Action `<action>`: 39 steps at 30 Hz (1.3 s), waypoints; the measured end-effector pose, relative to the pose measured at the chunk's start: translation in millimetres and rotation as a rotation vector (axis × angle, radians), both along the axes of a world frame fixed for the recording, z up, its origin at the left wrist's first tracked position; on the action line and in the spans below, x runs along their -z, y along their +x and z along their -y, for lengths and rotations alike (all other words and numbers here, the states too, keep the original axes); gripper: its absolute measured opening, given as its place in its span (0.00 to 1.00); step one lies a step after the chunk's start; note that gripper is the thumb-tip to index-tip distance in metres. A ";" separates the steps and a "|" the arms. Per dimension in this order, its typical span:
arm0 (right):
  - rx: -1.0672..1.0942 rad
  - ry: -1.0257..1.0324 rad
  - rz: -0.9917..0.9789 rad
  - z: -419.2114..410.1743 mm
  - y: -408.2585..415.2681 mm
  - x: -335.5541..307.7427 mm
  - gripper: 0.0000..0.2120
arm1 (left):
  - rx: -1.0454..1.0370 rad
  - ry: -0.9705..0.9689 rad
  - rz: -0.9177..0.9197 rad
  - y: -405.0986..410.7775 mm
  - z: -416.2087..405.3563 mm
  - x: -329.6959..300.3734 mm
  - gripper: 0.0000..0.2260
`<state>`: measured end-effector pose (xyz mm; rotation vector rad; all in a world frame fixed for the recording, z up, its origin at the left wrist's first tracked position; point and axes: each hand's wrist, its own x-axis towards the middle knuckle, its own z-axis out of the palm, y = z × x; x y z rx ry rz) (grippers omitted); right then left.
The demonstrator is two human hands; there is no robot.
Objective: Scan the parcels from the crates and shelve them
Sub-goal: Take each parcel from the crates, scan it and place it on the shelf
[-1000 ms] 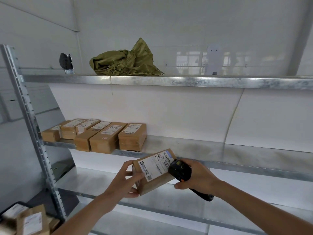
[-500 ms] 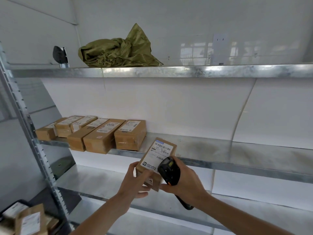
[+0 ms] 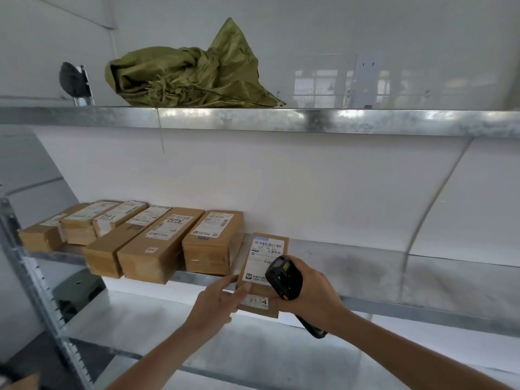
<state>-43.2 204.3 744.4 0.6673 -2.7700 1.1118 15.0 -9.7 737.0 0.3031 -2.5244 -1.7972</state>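
A small brown parcel (image 3: 263, 249) with a white barcode label lies partly on the middle metal shelf (image 3: 394, 274), its near end overhanging the front edge. It sits just right of a row of shelved parcels (image 3: 157, 243). My left hand (image 3: 218, 301) holds its near left corner, thumb on top and fingers along the side. My right hand (image 3: 315, 299) grips a black handheld scanner (image 3: 284, 277), whose head hovers over the parcel's right side and hides part of the label.
A crumpled green sack (image 3: 191, 77) and a dark object (image 3: 71, 83) lie on the top shelf. A perforated steel upright (image 3: 36, 291) stands at the left. A dark green box (image 3: 76, 291) sits behind the lower shelf (image 3: 253, 347).
Both hands carried the parcel up and forward from mid-air onto the middle shelf beside the row. The scanner stayed close over its label.
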 end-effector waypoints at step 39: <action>-0.021 0.047 0.136 27.2 -129.1 -17.1 0.46 | -0.159 -0.441 -0.078 -103.6 5.8 -4.7 0.14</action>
